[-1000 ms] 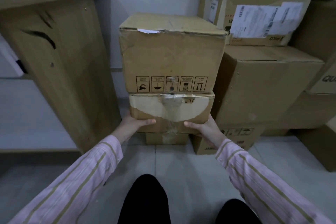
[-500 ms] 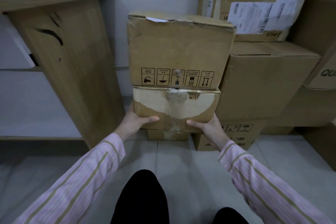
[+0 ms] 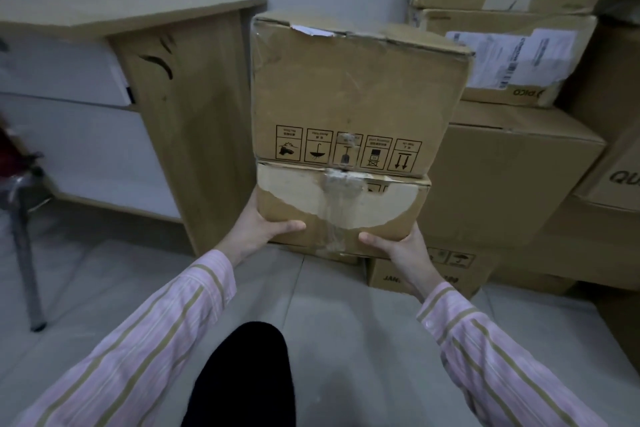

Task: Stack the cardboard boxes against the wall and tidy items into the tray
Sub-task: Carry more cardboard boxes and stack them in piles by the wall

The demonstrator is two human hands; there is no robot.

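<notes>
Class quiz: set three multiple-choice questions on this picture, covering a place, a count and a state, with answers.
1. The symbol-printed box rests: A on a trolley; B on the torn box; C in a tray.
2. Handling symbols on it: A two; B five; C nine.
3. The left hand and right hand: A hang empty; B peel tape; C grip the torn box.
Answers: B, its base sits on the torn box; B, five framed icons show; C, both clasp its lower corners.
</notes>
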